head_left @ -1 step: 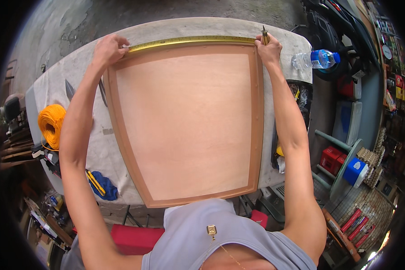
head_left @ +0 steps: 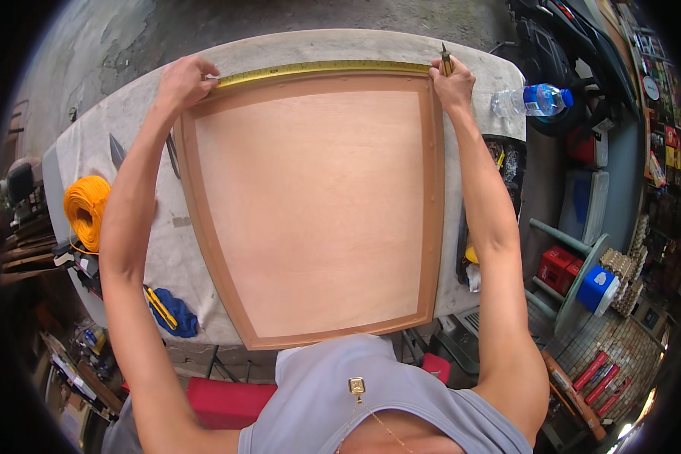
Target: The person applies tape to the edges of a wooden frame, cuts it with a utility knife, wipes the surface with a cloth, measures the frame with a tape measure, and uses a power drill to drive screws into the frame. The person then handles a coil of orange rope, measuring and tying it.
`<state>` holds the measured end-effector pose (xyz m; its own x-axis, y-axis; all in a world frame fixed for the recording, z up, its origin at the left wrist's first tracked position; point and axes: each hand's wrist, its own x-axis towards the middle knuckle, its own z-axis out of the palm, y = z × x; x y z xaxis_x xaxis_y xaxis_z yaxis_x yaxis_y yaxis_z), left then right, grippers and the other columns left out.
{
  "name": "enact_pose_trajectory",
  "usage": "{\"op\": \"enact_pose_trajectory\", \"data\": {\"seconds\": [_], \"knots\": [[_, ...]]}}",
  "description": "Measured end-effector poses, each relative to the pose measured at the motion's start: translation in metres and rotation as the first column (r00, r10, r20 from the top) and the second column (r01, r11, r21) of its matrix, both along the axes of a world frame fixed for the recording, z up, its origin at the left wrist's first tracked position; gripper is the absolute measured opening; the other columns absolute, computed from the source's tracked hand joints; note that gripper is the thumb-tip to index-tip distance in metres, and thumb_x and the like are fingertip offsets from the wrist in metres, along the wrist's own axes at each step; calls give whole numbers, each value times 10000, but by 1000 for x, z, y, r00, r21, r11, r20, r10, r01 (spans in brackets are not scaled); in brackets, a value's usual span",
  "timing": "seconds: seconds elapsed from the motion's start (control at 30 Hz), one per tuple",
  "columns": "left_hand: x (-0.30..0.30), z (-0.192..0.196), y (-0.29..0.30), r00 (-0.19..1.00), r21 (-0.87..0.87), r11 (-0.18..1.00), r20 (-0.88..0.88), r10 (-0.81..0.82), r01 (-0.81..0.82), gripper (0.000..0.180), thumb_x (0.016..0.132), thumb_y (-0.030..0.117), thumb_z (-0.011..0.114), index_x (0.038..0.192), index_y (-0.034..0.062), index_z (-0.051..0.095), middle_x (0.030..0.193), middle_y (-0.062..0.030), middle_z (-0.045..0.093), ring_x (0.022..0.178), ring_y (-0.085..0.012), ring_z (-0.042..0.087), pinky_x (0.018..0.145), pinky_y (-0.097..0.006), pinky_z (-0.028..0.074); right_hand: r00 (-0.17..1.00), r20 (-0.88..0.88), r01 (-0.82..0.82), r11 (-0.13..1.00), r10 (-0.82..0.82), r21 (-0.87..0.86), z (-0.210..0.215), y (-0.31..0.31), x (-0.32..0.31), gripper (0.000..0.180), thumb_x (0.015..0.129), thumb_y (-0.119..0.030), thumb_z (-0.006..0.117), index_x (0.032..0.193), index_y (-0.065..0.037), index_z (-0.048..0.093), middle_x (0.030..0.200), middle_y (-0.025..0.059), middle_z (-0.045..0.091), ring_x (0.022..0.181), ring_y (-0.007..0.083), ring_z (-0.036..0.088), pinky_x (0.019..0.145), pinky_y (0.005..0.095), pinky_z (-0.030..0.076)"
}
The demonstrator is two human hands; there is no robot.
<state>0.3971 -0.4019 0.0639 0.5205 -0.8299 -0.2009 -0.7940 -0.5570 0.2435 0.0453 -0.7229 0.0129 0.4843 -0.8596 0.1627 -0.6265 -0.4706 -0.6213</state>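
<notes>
A wooden frame with a pale plywood panel [head_left: 318, 212] lies on the cloth-covered table before me. Along its far edge stretches the yellow blade of a tape measure [head_left: 318, 68]. My left hand [head_left: 183, 83] is closed on the blade at the far left corner, fingertips pinched. At the far right corner, my right hand [head_left: 452, 85] pinches the other end of the blade. A short, dark-tipped pointed tool like a pencil or marker [head_left: 446, 62] sticks up from the right fingers. The tape's case cannot be made out.
Left on the table are a roll of orange cord [head_left: 88, 212], a blue cloth [head_left: 175, 312] and a yellow utility knife [head_left: 161, 307]. A plastic bottle [head_left: 541, 100] lies at the far right, above a black tray [head_left: 507, 170] of small hardware. A stool [head_left: 583, 284] stands beyond.
</notes>
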Motion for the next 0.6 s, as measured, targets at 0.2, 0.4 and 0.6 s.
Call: {"op": "enact_pose_trajectory", "data": {"seconds": [0.2, 0.4, 0.6], "knots": [[-4, -2, -23, 988, 65, 986, -36, -153, 155, 184, 724, 173, 657, 877, 138, 753, 860, -97, 715, 811, -277, 674, 728, -369, 535, 1000, 16, -8, 999, 7, 36, 6, 4, 1, 132, 751, -120, 730, 876, -84, 709, 656, 44, 651, 628, 151, 627, 650, 323, 503], [7, -11, -27, 978, 129, 971, -65, -196, 203, 148, 718, 164, 654, 836, 119, 733, 820, -104, 702, 795, -297, 664, 701, -390, 528, 997, -11, -73, 996, 73, -50, 0, -4, 1, 130, 747, -95, 715, 871, -60, 693, 696, 91, 674, 662, 203, 663, 661, 339, 518], [-2, -2, -27, 974, 143, 963, -20, -227, 228, 113, 734, 144, 659, 808, 66, 694, 783, -110, 686, 767, -296, 648, 676, -391, 508, 996, -32, -84, 996, 85, 18, 6, -6, 0, 136, 737, -102, 733, 863, -61, 701, 675, 51, 661, 645, 148, 637, 647, 308, 512]]}}
